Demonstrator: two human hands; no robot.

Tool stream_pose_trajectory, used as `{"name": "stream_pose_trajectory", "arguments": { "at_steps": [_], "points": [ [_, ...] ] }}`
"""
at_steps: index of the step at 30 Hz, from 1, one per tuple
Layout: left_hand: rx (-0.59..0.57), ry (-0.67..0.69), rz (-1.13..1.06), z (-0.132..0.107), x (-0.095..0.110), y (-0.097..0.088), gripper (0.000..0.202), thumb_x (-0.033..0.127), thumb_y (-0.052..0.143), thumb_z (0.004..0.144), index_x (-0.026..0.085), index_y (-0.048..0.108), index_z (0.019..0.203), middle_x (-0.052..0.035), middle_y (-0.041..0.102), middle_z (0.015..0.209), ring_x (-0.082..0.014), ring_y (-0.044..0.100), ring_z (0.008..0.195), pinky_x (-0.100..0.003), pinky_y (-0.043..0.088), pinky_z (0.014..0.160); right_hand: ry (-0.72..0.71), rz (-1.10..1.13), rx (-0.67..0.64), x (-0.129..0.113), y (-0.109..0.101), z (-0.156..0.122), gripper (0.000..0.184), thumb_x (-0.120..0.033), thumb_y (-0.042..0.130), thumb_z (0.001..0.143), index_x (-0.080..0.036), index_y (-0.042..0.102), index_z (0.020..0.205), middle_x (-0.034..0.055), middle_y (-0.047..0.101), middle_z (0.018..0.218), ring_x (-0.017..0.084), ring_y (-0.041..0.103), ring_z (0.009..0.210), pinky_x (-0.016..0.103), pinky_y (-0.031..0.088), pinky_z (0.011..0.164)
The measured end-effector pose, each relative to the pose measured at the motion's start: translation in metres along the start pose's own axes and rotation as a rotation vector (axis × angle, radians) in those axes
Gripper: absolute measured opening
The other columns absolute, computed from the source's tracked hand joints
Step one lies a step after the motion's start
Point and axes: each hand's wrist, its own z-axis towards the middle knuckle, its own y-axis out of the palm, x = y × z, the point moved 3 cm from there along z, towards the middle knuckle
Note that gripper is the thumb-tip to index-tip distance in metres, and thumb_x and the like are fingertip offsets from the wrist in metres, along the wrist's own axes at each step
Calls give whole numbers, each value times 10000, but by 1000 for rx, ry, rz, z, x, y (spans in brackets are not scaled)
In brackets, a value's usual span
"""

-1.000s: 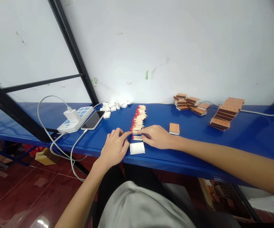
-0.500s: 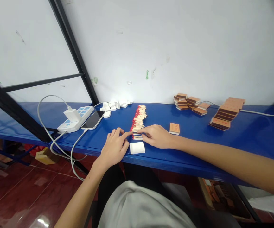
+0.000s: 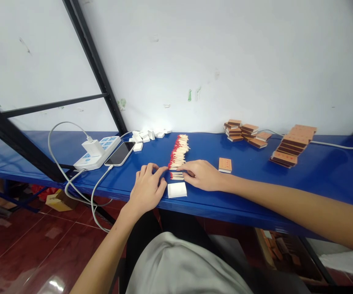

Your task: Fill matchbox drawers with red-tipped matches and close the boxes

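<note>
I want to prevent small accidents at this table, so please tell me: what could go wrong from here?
1. The small group of matches lies close to the long row of matches; a slip of the left hand or right hand might mix them.
2. The white tray sits near the front edge of the table; a bump could knock it off.
3. The phone cable hangs over that edge; if snagged, it may drag the phone.

- Bare left forearm [image 3: 110,241] angled forward and inward.
- Bare left hand [image 3: 147,185] palm down, index finger extended, thumb apart.
- Bare right forearm [image 3: 280,200] reaching across leftward.
- Bare right hand [image 3: 203,175] palm down, index finger pointing left, thumb below.
</note>
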Motion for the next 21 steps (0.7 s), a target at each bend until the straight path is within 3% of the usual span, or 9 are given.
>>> {"name": "stream_pose_trajectory", "arguments": {
  "at_steps": [4,16,21],
  "points": [
    [-2,-6,-1,0,0,1,412,269,373,988,241,592,1335,-107,532,1248,-300,477,1149,-485,423,936,-26,5,-5,1,1,0,298,-186,509,904,-194,749,1081,38,769,981,192,683,845,284,438,736],
    [-29,-16,12,1,0,2,427,283,360,990,236,575,1356,-114,540,1303,-312,466,1202,-508,424,967,0,-9,-45,-1,0,1,413,-205,500,914,-227,678,1287,44,765,1057,200,689,869,290,448,753],
    [-30,-6,21,0,0,3,432,267,367,984,230,568,1365,-118,539,1322,-316,453,1224,-512,422,970,-4,-22,-45,1,1,1,412,-206,508,914,-221,677,1289,45,765,1017,195,684,845,284,444,752]
  ]
}}
